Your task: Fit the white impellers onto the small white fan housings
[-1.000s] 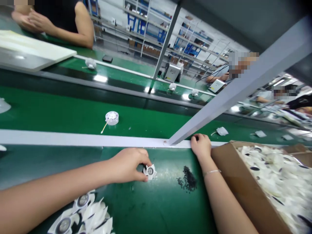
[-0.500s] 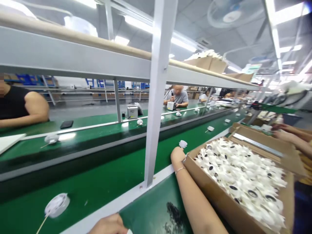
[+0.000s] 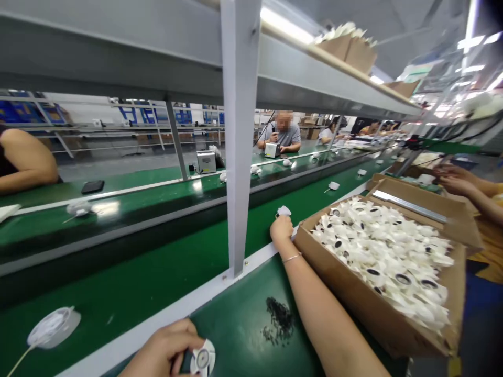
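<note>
At the bottom, my left hand (image 3: 167,348) is closed, fingers and thumb pinching a white fan blade (image 3: 203,358) with a round grey centre. My right arm stretches along the box to the green conveyor belt (image 3: 188,251). Over the belt's near edge, my right hand (image 3: 282,230) is closed at a small white fan housing (image 3: 283,211), which sticks out past the fingers; the fingertips are hidden. A cardboard box (image 3: 338,293) of white fan blades (image 3: 385,256) stands right of my arm. Small black pieces (image 3: 280,319) lie in a pile between my arms.
A white fan housing with a wire (image 3: 54,327) lies on the belt at left; others lie farther along. A grey post (image 3: 238,157) rises from the belt's rail, under a shelf (image 3: 118,68). A co-worker's hands (image 3: 451,178) are beyond the box; other people sit across the line.
The view has tilted down and shifted, bringing the fan blade in my left hand into sight. The nearest housing has moved left along the belt. My right hand has closed in on the small housing.
</note>
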